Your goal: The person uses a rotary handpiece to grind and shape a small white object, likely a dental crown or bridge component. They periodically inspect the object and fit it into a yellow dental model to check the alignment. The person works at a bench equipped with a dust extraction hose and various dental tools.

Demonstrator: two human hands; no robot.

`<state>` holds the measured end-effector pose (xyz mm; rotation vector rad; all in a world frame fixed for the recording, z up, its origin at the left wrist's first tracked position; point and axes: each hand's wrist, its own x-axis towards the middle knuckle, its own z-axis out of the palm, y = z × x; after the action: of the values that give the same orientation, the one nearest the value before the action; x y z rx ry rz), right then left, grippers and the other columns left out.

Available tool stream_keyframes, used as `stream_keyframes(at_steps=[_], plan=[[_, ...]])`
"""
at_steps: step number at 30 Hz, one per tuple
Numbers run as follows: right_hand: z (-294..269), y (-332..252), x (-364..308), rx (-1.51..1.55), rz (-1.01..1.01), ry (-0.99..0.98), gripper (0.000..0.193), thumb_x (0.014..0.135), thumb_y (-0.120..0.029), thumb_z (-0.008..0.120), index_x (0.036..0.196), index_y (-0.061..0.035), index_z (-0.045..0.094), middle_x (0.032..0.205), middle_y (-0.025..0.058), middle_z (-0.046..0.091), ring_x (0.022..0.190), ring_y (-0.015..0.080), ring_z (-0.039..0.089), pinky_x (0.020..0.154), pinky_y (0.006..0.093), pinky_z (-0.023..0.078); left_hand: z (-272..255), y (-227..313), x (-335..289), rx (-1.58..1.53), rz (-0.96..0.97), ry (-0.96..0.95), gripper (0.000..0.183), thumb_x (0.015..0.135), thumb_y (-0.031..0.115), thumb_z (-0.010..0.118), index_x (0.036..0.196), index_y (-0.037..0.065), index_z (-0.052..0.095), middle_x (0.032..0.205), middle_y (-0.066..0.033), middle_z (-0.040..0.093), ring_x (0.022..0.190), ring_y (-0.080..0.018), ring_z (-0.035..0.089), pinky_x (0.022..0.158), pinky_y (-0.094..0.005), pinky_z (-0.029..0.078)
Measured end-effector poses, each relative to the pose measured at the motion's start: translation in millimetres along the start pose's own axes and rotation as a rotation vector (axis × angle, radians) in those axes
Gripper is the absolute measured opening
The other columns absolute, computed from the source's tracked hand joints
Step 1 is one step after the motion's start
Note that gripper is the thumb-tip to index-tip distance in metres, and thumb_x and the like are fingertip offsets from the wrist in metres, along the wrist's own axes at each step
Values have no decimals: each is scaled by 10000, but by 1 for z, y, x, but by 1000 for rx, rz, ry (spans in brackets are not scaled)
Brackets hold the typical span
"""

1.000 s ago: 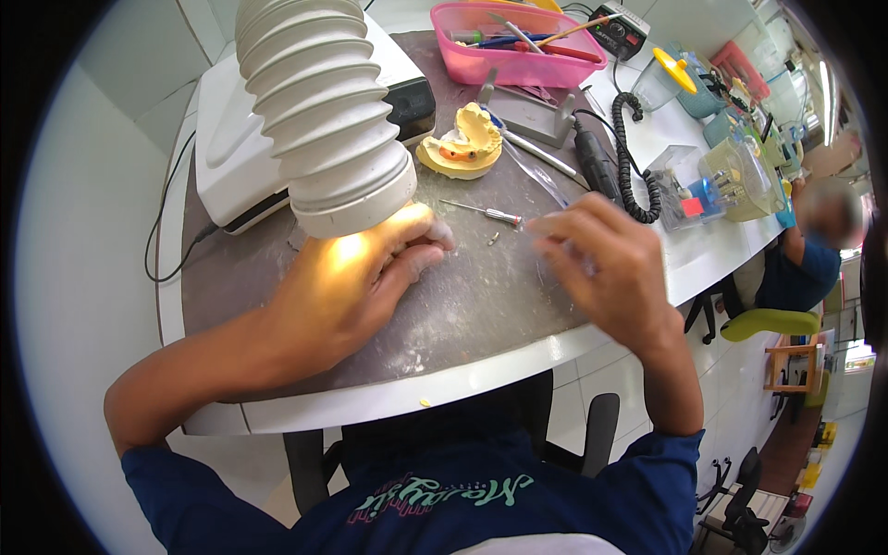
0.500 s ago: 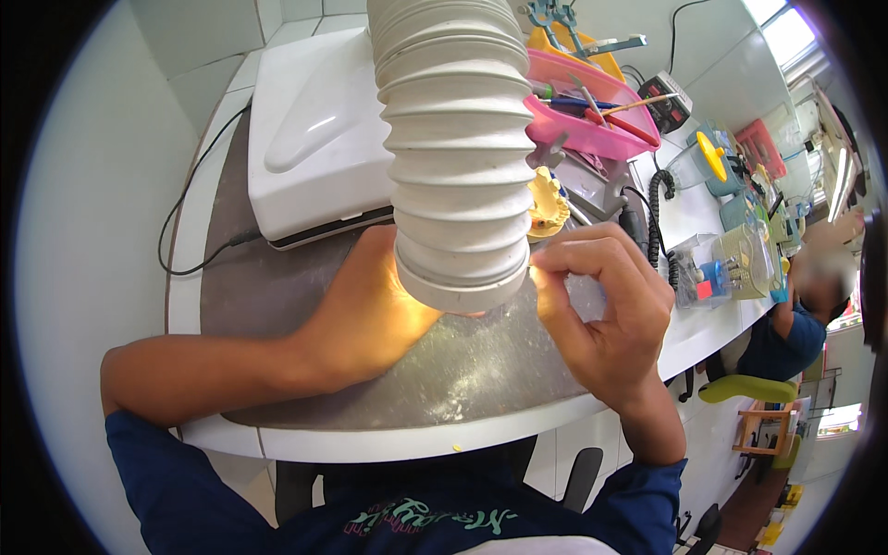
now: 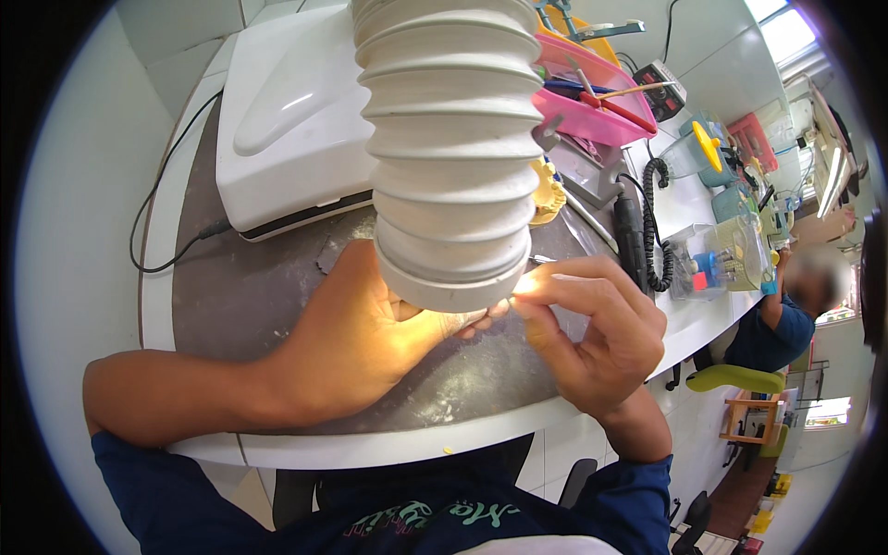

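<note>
Hands (image 3: 361, 333) (image 3: 597, 333) (two) near one hose (image 3: 453, 157)

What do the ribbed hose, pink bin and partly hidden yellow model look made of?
Ribbed hose: probably matte plastic; moulded-looking folds suggest it. Pink bin: likely smooth plastic, judging by its even colour. Yellow model: perhaps dull plaster, being opaque; too little shows for certainty.
</note>
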<state>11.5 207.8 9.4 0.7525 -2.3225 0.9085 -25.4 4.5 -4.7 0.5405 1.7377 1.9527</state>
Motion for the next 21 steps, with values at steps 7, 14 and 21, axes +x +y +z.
stream_keyframes(at_steps=[7,14,21], plan=[[3,-2,-1,-90,-73,-7,155,701,27,768,827,-8,684,756,115,687,648,192,673,577,265,525,1,6,-4,52,-21,24,225,851,81,705,1050,-2,643,957,-63,686,887,-118,617,796,-284,500],[4,0,-2,-67,-36,16,186,706,-20,791,838,-27,659,771,94,669,617,199,653,530,282,506,0,9,-3,82,-47,13,234,843,82,715,1050,-4,647,955,-60,690,884,-119,620,800,-285,502],[3,-1,-1,-36,-36,-2,164,718,-17,764,833,-28,648,759,91,669,601,193,646,522,281,498,-1,8,-2,-33,-89,1,229,834,86,727,1031,-6,654,925,-52,688,850,-89,606,770,-277,498]])
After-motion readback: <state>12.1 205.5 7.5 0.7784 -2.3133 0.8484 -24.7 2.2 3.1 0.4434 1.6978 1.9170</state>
